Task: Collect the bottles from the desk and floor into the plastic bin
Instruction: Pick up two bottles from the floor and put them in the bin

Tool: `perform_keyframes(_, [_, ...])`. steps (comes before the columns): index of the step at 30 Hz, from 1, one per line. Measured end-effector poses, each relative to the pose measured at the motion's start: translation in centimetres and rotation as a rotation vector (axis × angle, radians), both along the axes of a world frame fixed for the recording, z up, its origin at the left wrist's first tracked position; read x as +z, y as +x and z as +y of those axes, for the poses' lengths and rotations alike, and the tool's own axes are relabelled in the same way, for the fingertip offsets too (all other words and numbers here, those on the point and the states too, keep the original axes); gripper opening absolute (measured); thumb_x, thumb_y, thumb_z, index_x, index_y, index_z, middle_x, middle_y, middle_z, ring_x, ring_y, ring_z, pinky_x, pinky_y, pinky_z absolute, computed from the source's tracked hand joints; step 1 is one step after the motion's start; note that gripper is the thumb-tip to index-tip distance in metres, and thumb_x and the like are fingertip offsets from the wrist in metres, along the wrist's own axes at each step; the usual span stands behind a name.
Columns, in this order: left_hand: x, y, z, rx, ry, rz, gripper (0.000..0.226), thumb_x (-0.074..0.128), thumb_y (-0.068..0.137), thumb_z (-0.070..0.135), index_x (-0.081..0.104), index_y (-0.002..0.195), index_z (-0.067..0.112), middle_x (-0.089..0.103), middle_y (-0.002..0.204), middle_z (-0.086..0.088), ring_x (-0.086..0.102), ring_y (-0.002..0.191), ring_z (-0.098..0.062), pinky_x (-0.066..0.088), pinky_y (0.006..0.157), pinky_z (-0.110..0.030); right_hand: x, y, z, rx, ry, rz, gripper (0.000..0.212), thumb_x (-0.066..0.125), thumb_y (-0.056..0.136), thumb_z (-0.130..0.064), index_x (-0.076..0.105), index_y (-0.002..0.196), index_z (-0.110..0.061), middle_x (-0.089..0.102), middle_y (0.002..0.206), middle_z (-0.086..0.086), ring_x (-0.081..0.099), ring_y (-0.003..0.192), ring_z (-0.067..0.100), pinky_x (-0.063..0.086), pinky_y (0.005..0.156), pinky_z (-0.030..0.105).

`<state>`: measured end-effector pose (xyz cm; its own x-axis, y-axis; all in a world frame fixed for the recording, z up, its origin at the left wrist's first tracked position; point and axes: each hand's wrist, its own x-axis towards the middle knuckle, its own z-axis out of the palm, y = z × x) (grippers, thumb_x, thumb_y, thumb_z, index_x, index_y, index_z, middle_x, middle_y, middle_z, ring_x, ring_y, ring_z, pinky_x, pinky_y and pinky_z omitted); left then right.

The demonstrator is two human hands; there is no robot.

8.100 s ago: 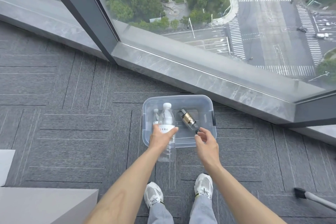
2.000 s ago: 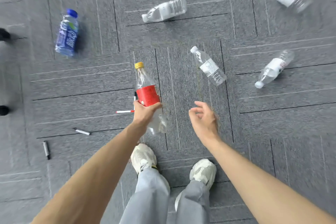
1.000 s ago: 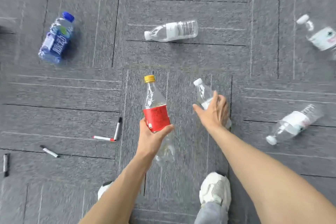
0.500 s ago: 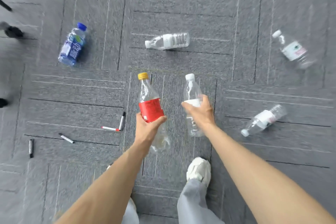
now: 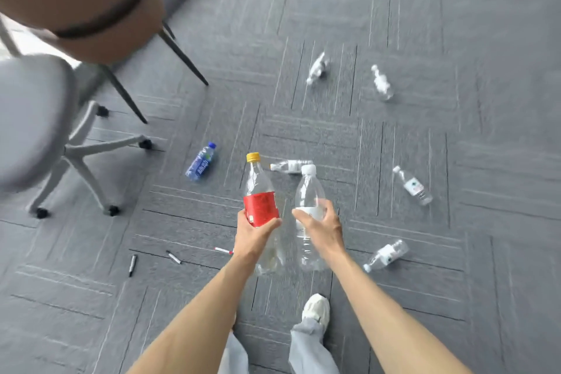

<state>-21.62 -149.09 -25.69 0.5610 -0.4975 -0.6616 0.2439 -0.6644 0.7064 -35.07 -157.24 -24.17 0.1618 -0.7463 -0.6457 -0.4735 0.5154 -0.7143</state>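
My left hand (image 5: 253, 232) grips a clear bottle with a red label and yellow cap (image 5: 259, 191), held upright. Beside it my right hand (image 5: 320, 226) holds a clear white-capped bottle (image 5: 308, 191), also upright. On the grey carpet lie a blue bottle (image 5: 201, 161) to the left, a clear bottle (image 5: 288, 166) just behind the held ones, and clear bottles at the right (image 5: 413, 186), lower right (image 5: 386, 254) and farther back (image 5: 382, 82), (image 5: 317, 67). The plastic bin is out of view.
A grey swivel chair (image 5: 36, 118) on castors and a brown chair (image 5: 82, 0) with dark legs stand at the left. Markers (image 5: 132, 265), (image 5: 173, 257), (image 5: 223, 250) lie on the carpet near my left arm. My shoe (image 5: 316, 308) is at the bottom.
My right hand picked the white-capped bottle off the floor and raised it upright beside the red-label one. The view has lifted, bringing the chairs and more distant bottles into sight.
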Motion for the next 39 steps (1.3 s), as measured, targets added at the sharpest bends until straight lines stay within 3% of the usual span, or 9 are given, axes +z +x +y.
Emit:
perform_keyframes(4, [8.6, 3.5, 5.0, 0.111, -0.029, -0.045, 0.071, 0.083, 0.052, 0.038, 0.052, 0.111, 0.014, 0.065, 0.093, -0.008, 0.062, 0.075, -0.018, 0.049, 0.067, -0.034, 9.5, 2.8, 3.0, 0.104, -0.067, -0.039, 0.066, 0.077, 0.079, -0.043, 0.047, 0.135, -0.023, 0.053, 0.119, 0.000, 0.050, 0.102, 0.015, 0.039, 0.075, 0.024])
perform_keyframes(11, [19.7, 11.1, 17.4, 0.480, -0.181, -0.126, 0.076, 0.084, 0.049, 0.035, 0.051, 0.112, 0.009, 0.063, 0.092, -0.005, 0.060, 0.079, -0.016, 0.048, 0.073, -0.028, 20.3, 14.4, 12.4, 0.337, -0.178, -0.146, 0.060, 0.078, 0.079, -0.038, 0.053, 0.131, -0.020, 0.052, 0.115, -0.005, 0.048, 0.106, 0.012, 0.036, 0.087, 0.024])
perform_keyframes(16, [23.7, 18.8, 29.2, 0.753, -0.280, -0.200, 0.051, 0.085, 0.063, 0.018, 0.050, 0.100, 0.017, 0.058, 0.085, 0.002, 0.058, 0.077, -0.014, 0.048, 0.069, -0.026, 23.8, 25.5, 22.3, 0.615, -0.236, -0.219, 0.064, 0.079, 0.077, -0.041, 0.052, 0.130, -0.019, 0.054, 0.119, 0.000, 0.051, 0.111, 0.017, 0.044, 0.096, 0.033])
perform_keyframes(20, [24.6, 25.7, 40.4, 0.902, -0.286, -0.232, 0.064, 0.085, 0.066, 0.020, 0.049, 0.119, 0.012, 0.062, 0.099, -0.003, 0.059, 0.083, -0.015, 0.048, 0.067, -0.023, 25.3, 34.2, 31.9, 0.757, -0.279, -0.261, 0.065, 0.079, 0.074, -0.043, 0.053, 0.129, -0.020, 0.058, 0.118, 0.002, 0.055, 0.112, 0.020, 0.045, 0.099, 0.039])
perform_keyframes(24, [24.1, 31.0, 50.5, 0.993, -0.273, -0.258, 0.072, 0.086, 0.064, 0.031, 0.048, 0.123, 0.017, 0.065, 0.105, -0.001, 0.062, 0.097, -0.019, 0.049, 0.084, -0.029, 25.3, 41.8, 41.7, 0.896, -0.269, -0.324, 0.064, 0.079, 0.075, -0.041, 0.052, 0.129, -0.020, 0.057, 0.120, 0.002, 0.053, 0.111, 0.018, 0.041, 0.088, 0.030])
perform_keyframes(27, [23.3, 33.7, 57.2, 1.111, -0.277, -0.240, 0.079, 0.087, 0.058, 0.042, 0.048, 0.124, 0.020, 0.066, 0.109, -0.001, 0.063, 0.101, -0.020, 0.048, 0.086, -0.032, 25.2, 46.4, 48.7, 0.990, -0.222, -0.348, 0.060, 0.079, 0.079, -0.036, 0.052, 0.130, -0.019, 0.056, 0.117, 0.000, 0.052, 0.107, 0.016, 0.037, 0.085, 0.027])
perform_keyframes(30, [22.9, 36.7, 62.8, 1.236, -0.228, -0.235, 0.073, 0.085, 0.068, 0.035, 0.044, 0.126, 0.017, 0.061, 0.108, 0.000, 0.059, 0.098, -0.019, 0.047, 0.087, -0.033, 24.4, 51.2, 54.6, 1.114, -0.201, -0.359, 0.059, 0.079, 0.079, -0.037, 0.051, 0.129, -0.021, 0.055, 0.115, 0.000, 0.053, 0.107, 0.017, 0.040, 0.086, 0.028])
perform_keyframes(35, [21.6, 43.5, 71.1, 1.414, -0.127, -0.237, 0.075, 0.084, 0.058, 0.043, 0.046, 0.117, 0.019, 0.063, 0.105, -0.004, 0.061, 0.093, -0.024, 0.051, 0.089, -0.044, 22.5, 61.7, 62.8, 1.271, -0.170, -0.370, 0.064, 0.079, 0.070, -0.047, 0.052, 0.123, -0.025, 0.059, 0.114, 0.001, 0.058, 0.107, 0.020, 0.048, 0.091, 0.035])
perform_keyframes(39, [22.2, 51.3, 76.8, 1.530, -0.056, -0.279, 0.064, 0.084, 0.068, 0.034, 0.046, 0.117, 0.021, 0.064, 0.107, -0.006, 0.059, 0.091, -0.023, 0.049, 0.087, -0.040, 22.1, 71.3, 69.0, 1.379, -0.132, -0.415, 0.063, 0.078, 0.074, -0.045, 0.052, 0.126, -0.021, 0.060, 0.109, -0.001, 0.061, 0.094, 0.014, 0.049, 0.081, 0.028])
